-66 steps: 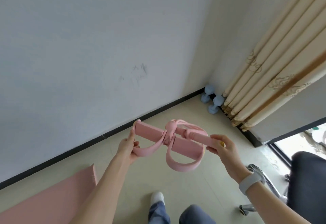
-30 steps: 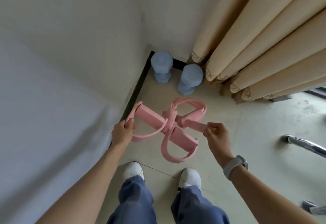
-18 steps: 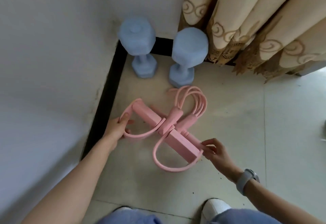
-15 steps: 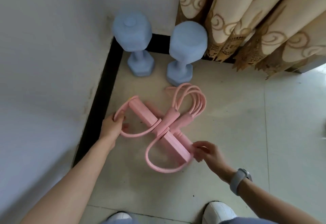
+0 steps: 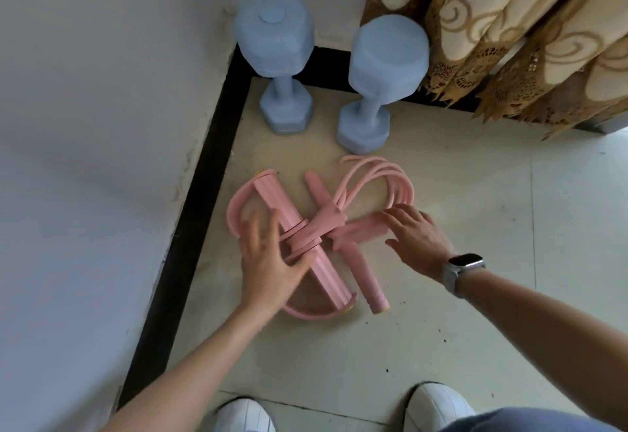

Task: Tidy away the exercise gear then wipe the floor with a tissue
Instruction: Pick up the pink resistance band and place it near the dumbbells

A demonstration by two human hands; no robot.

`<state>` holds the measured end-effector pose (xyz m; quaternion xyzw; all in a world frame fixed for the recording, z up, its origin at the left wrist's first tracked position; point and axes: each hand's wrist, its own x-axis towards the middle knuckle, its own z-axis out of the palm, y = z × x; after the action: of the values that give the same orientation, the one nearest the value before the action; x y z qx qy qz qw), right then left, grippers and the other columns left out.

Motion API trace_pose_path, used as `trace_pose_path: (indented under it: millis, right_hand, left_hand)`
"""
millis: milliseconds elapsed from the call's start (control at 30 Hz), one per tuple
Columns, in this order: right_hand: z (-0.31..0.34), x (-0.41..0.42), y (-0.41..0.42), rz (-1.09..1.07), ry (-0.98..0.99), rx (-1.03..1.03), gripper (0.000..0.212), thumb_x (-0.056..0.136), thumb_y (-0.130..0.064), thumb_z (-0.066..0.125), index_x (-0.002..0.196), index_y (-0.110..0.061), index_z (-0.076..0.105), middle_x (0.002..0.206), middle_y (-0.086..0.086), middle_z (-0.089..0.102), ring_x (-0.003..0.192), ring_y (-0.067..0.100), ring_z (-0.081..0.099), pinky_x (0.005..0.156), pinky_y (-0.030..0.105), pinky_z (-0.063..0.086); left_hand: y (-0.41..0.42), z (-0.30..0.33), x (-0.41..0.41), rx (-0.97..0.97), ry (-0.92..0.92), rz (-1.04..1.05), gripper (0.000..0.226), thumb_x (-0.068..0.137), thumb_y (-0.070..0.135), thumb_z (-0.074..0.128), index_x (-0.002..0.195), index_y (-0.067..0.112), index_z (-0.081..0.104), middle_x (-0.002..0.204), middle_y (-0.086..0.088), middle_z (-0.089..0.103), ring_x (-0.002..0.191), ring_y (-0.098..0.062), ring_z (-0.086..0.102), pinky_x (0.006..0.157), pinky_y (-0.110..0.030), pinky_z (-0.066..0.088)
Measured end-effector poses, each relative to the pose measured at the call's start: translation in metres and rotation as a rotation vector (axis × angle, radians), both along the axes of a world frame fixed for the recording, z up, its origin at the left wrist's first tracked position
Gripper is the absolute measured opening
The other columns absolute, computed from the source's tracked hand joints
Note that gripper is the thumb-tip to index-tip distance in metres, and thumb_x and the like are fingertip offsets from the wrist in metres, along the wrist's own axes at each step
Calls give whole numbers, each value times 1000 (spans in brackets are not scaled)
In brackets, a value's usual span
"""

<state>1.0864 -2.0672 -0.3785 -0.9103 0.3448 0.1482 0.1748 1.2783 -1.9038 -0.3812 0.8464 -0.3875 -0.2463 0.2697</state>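
- Progress, my read: the gear-stowing part looks nearly done. Pink puller [image 5: 319, 237] lies on the floor [image 5: 441, 295] in the corner, just in front of two blue dumbbells [image 5: 282, 67] that stand upright by the baseboard [image 5: 190, 227]. Wipe not begun; no tissue in view.
- Left hand [image 5: 268, 261]: fingers spread and straight, lying flat over the puller's left side, gripping nothing. Whether it presses or just hovers, can't tell.
- Puller, left part: flat ribbed foot bar runs diagonally, far end toward the wall, near end toward the shoes [image 5: 244, 414]. Flat pink foot loops arc off both ends.
- Puller, middle: straps and tubes cross in a bundle, so the whole thing reads as an X.
- Puller, right part: round handle bar crosses the foot bar; thin pink tubes loop out toward the right dumbbell [image 5: 377, 84].
- Right hand [image 5: 414, 237]: open, fingers relaxed, tips on or just above the handle bar and the tubes, holding nothing. Watch [image 5: 462, 273] on the wrist.
- Curtain [image 5: 526, 40] hangs behind at right, clear of the puller.
- Left to do: find a tissue, wipe the floor; dark specks show near the puller.
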Motion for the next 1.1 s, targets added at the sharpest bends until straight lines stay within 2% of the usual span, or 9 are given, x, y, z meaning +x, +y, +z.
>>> trace_pose_path:
  millis: [167, 300, 367, 467, 633, 733, 800, 933, 1100]
  right_hand:
    - [-6, 4, 3, -23, 85, 26, 66, 82, -24, 64, 140, -12, 35, 132, 17, 49, 125, 37, 41, 94, 47, 43]
    - [-6, 21, 10, -192, 22, 23, 42, 84, -27, 61, 120, -6, 54, 112, 16, 58, 111, 34, 50, 78, 42, 46]
    - [-5, 26, 16, -238, 3, 32, 37, 85, -28, 59, 115, -6, 55, 110, 15, 58, 108, 33, 50, 77, 41, 45]
    - [-5, 42, 24, -299, -49, 75, 34, 86, -28, 57, 112, -7, 54, 109, 13, 57, 107, 32, 48, 79, 40, 44]
    - [-4, 66, 28, -322, -101, 97, 37, 89, -21, 52, 122, -5, 47, 115, 18, 50, 108, 36, 43, 83, 43, 44]
    - [-9, 53, 40, -181, -96, 67, 60, 85, -13, 58, 137, 0, 32, 122, 24, 46, 111, 41, 43, 85, 49, 50]
    - [-12, 42, 46, -106, -38, 58, 74, 85, -20, 59, 143, 0, 17, 135, 22, 38, 122, 39, 38, 95, 46, 45]
    - [-2, 38, 38, -74, 15, 85, 69, 93, -29, 44, 146, -9, 4, 148, 14, 23, 135, 31, 23, 108, 40, 32]
    - [83, 26, 27, -214, 15, 187, 63, 95, -28, 39, 146, -9, 7, 149, 12, 28, 138, 29, 23, 111, 42, 24]
  left_hand:
    - [-8, -7, -18, 315, -79, -143, 100, 69, 60, 66, 147, 31, 11, 151, -15, 16, 139, -35, 15, 109, -51, 29]
    - [-25, -7, -4, 331, 61, -115, 93, 70, 39, 69, 145, 29, 15, 137, -10, 34, 127, -32, 27, 100, -42, 38]
    - [-31, -6, 6, 299, 8, -161, 92, 69, 35, 69, 145, 25, 18, 136, -9, 41, 123, -31, 31, 102, -38, 34]
    - [-42, -1, 31, 283, -152, -256, 90, 70, 29, 69, 145, 19, 22, 137, -10, 44, 121, -30, 35, 102, -34, 28]
    - [-60, 9, 64, 469, -319, -378, 93, 72, 34, 66, 147, 26, 11, 145, -11, 29, 130, -32, 28, 102, -41, 29]
    - [-62, 5, 65, 556, -323, -432, 92, 76, 39, 62, 148, 28, 6, 152, -13, 18, 137, -32, 20, 106, -45, 24]
    - [-61, 1, 64, 568, -311, -438, 91, 77, 39, 60, 148, 27, 3, 154, -14, 12, 141, -32, 14, 110, -48, 21]
    - [-59, 9, 66, 590, -334, -466, 85, 82, 41, 56, 148, 27, 5, 154, -13, 12, 142, -32, 12, 113, -53, 16]
    - [-51, 96, 44, 635, -341, -423, 70, 89, 39, 49, 147, 22, 13, 152, -14, 21, 141, -39, 15, 114, -56, 15]
